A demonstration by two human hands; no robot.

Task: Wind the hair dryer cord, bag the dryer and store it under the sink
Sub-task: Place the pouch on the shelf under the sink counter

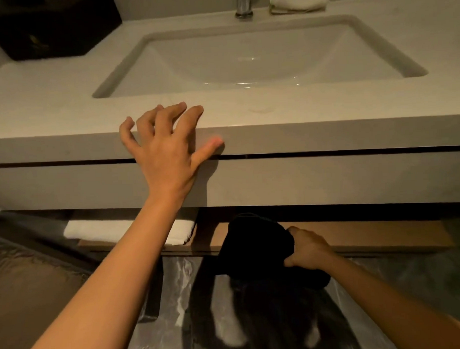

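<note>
- The black dryer bag is gripped in the right hand, fingers curled around it, at the front edge of the wooden shelf under the sink; its contents cannot be seen.
- The shelf lies just beyond the bag, so the right hand is judged nearer.
- The left hand is spread, braced on the counter edge.
- A folded white towel lies on the shelf's left.

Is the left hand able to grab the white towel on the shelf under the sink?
Probably yes. The left hand rests open on the counter edge, holding nothing, and the folded towel lies uncovered on the shelf just below.
</note>
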